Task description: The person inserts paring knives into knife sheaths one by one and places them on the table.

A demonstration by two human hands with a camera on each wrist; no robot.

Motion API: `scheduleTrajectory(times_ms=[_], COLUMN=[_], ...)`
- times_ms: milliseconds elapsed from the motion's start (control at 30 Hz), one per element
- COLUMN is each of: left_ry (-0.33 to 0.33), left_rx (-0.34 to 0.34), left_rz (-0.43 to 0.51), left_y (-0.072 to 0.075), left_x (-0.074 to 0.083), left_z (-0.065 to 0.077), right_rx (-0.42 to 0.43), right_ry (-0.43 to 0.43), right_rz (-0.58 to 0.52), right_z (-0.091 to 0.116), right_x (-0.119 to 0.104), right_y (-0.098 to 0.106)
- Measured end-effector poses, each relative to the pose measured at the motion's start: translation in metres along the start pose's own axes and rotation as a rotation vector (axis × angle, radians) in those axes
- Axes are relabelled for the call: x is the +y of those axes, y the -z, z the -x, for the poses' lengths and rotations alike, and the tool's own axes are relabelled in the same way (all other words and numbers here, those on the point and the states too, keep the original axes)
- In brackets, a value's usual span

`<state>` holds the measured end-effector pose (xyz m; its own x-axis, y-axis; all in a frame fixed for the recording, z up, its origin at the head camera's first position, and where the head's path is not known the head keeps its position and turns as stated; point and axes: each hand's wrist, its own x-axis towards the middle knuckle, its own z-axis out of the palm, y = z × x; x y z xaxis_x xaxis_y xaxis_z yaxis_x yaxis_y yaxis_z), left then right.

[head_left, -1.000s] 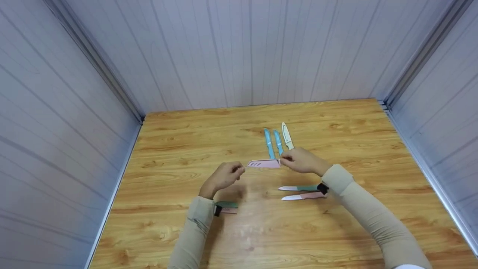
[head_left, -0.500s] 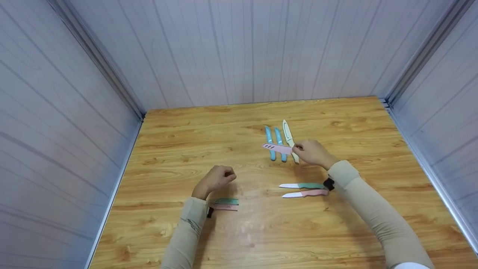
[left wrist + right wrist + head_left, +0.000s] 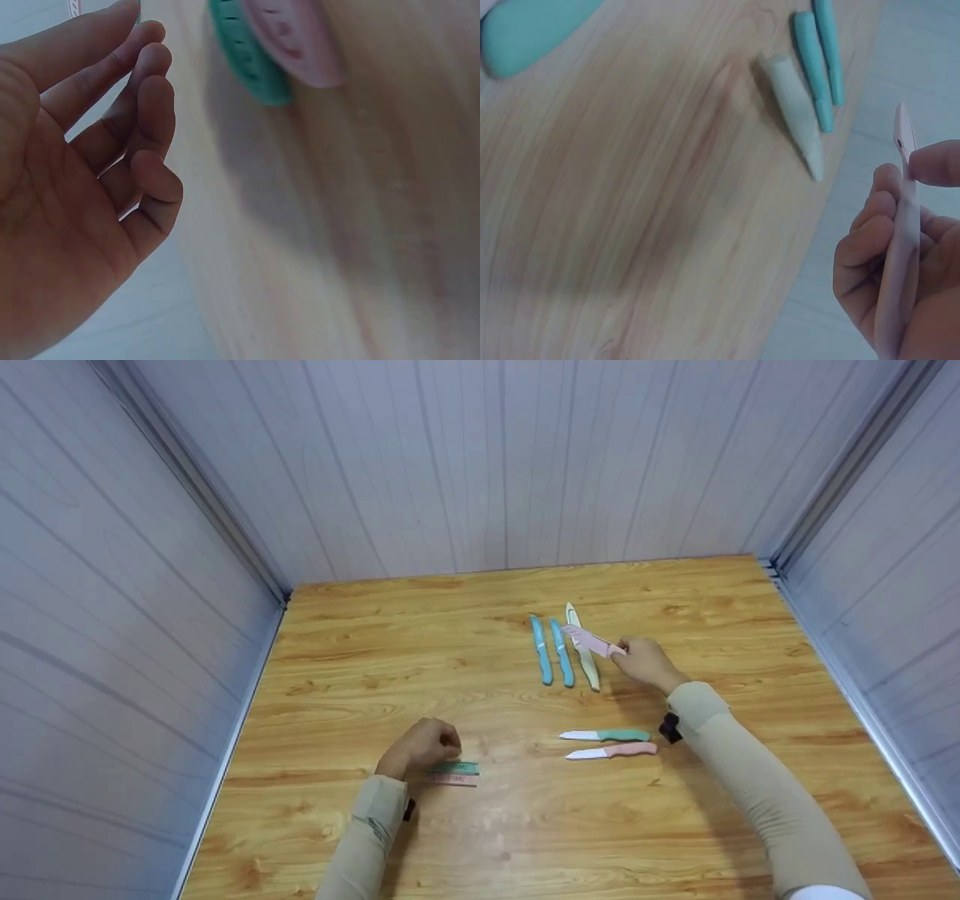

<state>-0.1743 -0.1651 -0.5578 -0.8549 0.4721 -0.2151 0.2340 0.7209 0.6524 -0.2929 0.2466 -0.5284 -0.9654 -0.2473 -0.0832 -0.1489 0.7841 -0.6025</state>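
My right hand (image 3: 646, 661) grips a pink knife (image 3: 900, 270) by its handle, and a slotted pink sheath (image 3: 591, 640) covers the blade. It is held up near a cream knife (image 3: 589, 669), partly in front of that knife in the head view. My left hand (image 3: 426, 744) holds nothing; its fingers are loosely bent in the left wrist view. Just by it lie a green sheath (image 3: 465, 769) and a pink sheath (image 3: 459, 781), side by side and partly covered by the hand in the head view.
Two blue knives (image 3: 541, 654) lie parallel, left of the cream knife. Nearer, right of centre, a green-handled knife (image 3: 624, 734) and a pink-handled knife (image 3: 631, 748) show bare white blades. Panelled walls (image 3: 480, 472) enclose the wooden table (image 3: 360, 645) at back and sides.
My right hand has carried the sheathed pink knife rightward and away from me, past the blue knives. My left hand has moved back towards me, to the two loose sheaths.
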Motion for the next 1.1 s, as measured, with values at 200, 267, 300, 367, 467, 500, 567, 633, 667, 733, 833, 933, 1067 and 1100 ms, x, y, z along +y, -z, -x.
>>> scheduleTrajectory(times_ms=[200,267,300,367,467,500,567,633,667,733,833,933,1067,1100], left_ry=[-0.031,-0.039,-0.046,-0.063,-0.065,-0.065,-0.054,-0.055,-0.058,-0.065,-0.068,-0.066,-0.071,-0.074], left_rx=[-0.021,-0.024,-0.023,-0.014,-0.010,-0.009,-0.015,-0.012,-0.010,-0.003,0.007,0.011,0.014,0.015], left_rz=[0.011,0.018,0.021,0.016,0.016,0.010,0.007,-0.007,-0.011,-0.014,-0.014,-0.015,-0.022,-0.022], left_y=[-0.007,-0.009,-0.010,-0.013,-0.014,-0.014,-0.015,-0.016,-0.016,-0.017,-0.018,-0.018,-0.019,-0.019], left_x=[-0.005,-0.006,-0.007,-0.009,-0.008,-0.008,-0.007,-0.007,-0.007,-0.008,-0.009,-0.009,-0.008,-0.008], left_z=[0.005,0.006,0.007,0.007,0.008,0.008,0.008,0.009,0.009,0.009,0.009,0.008,0.007,0.007], right_rx=[0.045,0.061,0.066,0.074,0.085,0.088,0.096,0.105,0.108,0.116,0.138,0.163,0.174,0.173], right_ry=[-0.040,-0.070,-0.087,-0.119,-0.177,-0.195,-0.231,-0.267,-0.278,-0.295,-0.299,-0.285,-0.260,-0.254], right_rz=[-0.015,-0.022,-0.025,-0.026,-0.029,-0.029,-0.030,-0.030,-0.030,-0.030,-0.031,-0.013,0.034,0.049], right_z=[-0.008,-0.011,-0.013,-0.016,-0.020,-0.022,-0.024,-0.026,-0.027,-0.029,-0.032,-0.035,-0.039,-0.039], right_x=[0.011,0.013,0.014,0.015,0.017,0.018,0.020,0.021,0.022,0.022,0.021,0.020,0.019,0.018], right_y=[-0.003,-0.005,-0.005,-0.007,-0.011,-0.012,-0.016,-0.021,-0.023,-0.027,-0.031,-0.036,-0.042,-0.043])
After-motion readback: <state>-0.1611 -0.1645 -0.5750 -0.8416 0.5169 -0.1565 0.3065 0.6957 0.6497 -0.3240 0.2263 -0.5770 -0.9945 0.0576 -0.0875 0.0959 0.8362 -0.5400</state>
